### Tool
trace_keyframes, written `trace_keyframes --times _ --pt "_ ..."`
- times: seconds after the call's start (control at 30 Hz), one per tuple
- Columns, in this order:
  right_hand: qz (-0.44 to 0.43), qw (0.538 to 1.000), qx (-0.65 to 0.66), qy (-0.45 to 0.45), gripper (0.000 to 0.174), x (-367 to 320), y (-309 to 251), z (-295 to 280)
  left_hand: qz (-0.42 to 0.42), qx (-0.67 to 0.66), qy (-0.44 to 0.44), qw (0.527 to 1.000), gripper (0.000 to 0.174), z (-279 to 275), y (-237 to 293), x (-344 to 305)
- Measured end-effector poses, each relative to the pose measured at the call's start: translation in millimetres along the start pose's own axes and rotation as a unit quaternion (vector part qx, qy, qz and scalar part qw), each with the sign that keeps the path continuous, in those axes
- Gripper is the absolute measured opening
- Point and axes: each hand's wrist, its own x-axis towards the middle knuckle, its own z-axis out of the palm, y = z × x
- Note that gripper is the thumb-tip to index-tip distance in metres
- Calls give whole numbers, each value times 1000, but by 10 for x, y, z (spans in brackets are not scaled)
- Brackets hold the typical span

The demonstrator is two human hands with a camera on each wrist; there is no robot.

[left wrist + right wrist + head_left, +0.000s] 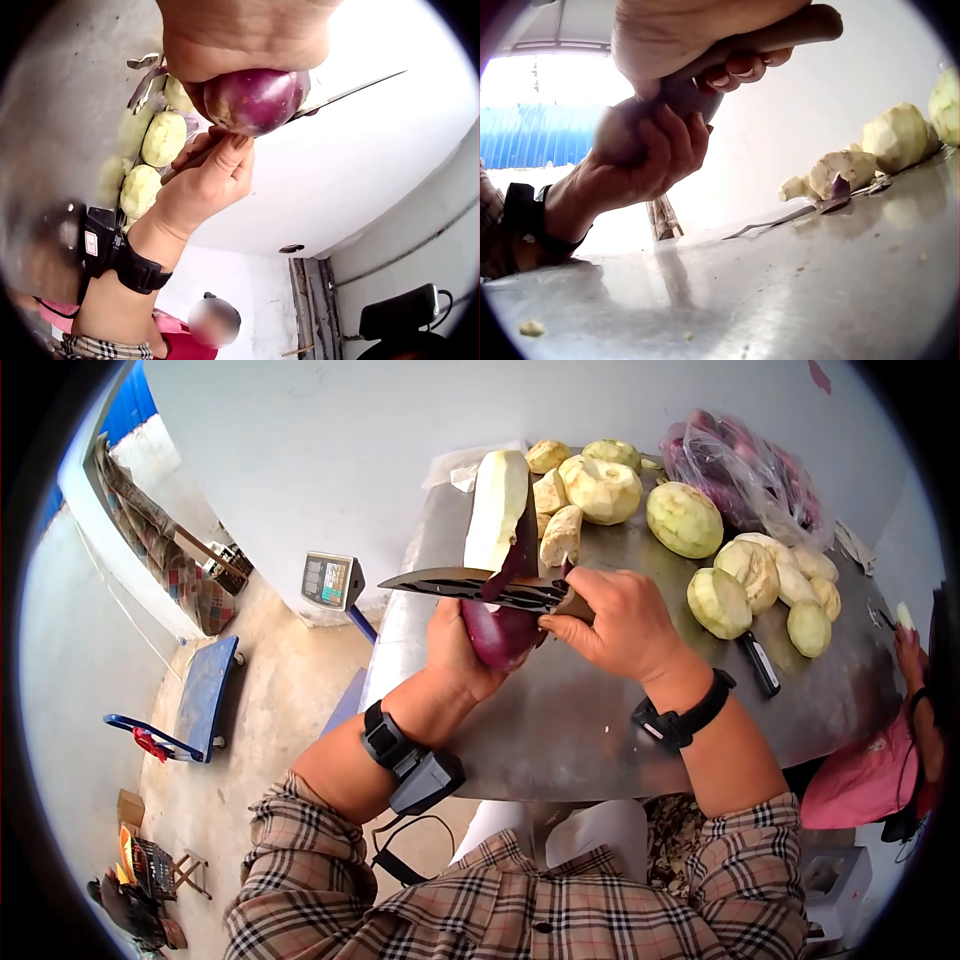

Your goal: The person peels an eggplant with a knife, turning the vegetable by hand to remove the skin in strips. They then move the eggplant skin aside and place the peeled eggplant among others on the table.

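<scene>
The left hand (460,653) grips a long eggplant by its purple end (500,634); the far part (497,510) is peeled pale. In the right hand (625,622) is the handle of a large knife (450,582), its dark blade lying across the eggplant and pointing left. A strip of purple peel (520,552) stands at the blade. The left wrist view shows the glossy purple end (256,101) under the left palm, the right hand (206,184) close against it. In the right wrist view the fingers curl round the knife handle (780,34).
Peeled pale eggplants (684,520) and cut pieces lie on the metal table (560,740), beside a plastic bag of purple eggplants (740,470). A black-and-white peeler or knife handle (762,664) lies at right. Another person (870,770) is at the right edge; a scale display (330,580) stands left.
</scene>
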Motion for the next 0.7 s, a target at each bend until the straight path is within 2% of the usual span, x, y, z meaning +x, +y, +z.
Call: trace_keyframes --times 0.07,0.1,0.13,0.2,0.3,0.4,0.53,0.57,0.67,0.7 --pt "36 999 2 12 38 -15 57 -18 -16 -55 60 997 53 89 0 -46" --pt "54 998 3 17 38 -27 91 -27 4 -65 32 997 55 55 29 -17" --pt "63 998 20 23 37 -38 133 -37 0 -72 -49 996 55 -32 43 -6" --pt "81 995 54 31 37 -46 204 -59 -1 -51 -76 996 58 -68 72 -3" --pt "49 998 28 27 37 -34 160 -47 -5 -75 -79 994 62 9 52 -35" --pt "25 999 36 -10 39 -20 43 -7 -1 -34 -30 999 67 3 22 -18" --pt "23 998 29 -51 40 -17 -58 13 -60 -18 -127 990 70 -176 48 80" --pt "23 998 30 -50 40 -18 -64 16 -49 11 -118 992 70 -160 31 81" --pt "28 998 30 -48 40 -23 -68 17 -21 -4 -12 1000 68 13 0 28" --pt "31 998 30 -49 39 -25 -62 14 -21 6 -21 1000 67 8 2 22"
